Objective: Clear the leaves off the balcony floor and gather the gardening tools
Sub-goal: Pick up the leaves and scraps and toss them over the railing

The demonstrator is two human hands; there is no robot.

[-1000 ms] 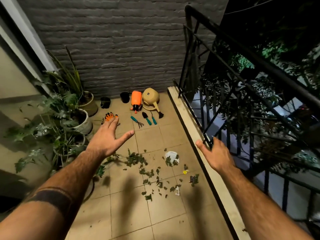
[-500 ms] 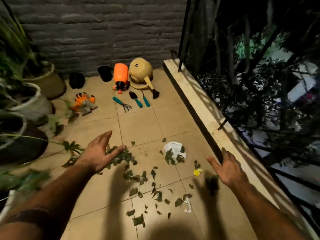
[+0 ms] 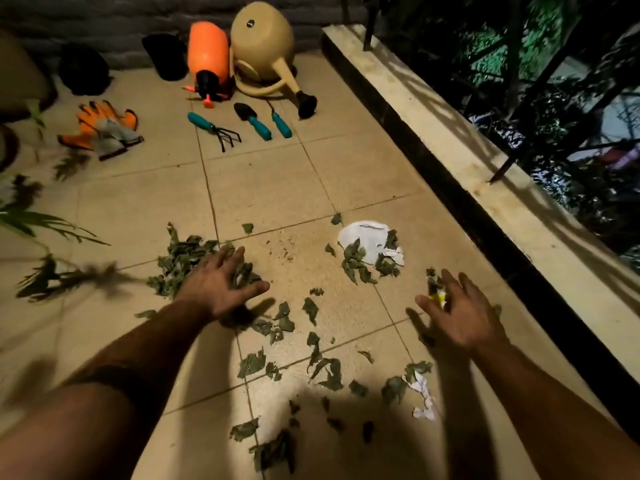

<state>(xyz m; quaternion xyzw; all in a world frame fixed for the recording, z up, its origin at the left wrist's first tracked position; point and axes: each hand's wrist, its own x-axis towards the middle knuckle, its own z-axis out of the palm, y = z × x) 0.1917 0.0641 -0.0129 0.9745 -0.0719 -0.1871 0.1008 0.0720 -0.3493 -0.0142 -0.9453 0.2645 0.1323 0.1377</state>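
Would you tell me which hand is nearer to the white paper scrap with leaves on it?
The right hand, just below and right of the white paper scrap. The left hand is farther left, over a leaf pile.

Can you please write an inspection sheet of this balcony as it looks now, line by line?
Surface: tiled floor, lit from the near side, hand shadows on it.
Job's things: leaves scattered; a denser leaf pile under the left hand; hand rake, trowel, watering can, orange sprayer, gloves along the wall.
Clutter: white paper, crumpled scrap.
Grippers: left hand open, over the pile; right hand open, beside a small yellow bit.
Cables: nothing seen.
Surroundings: concrete ledge, dark foliage beyond.
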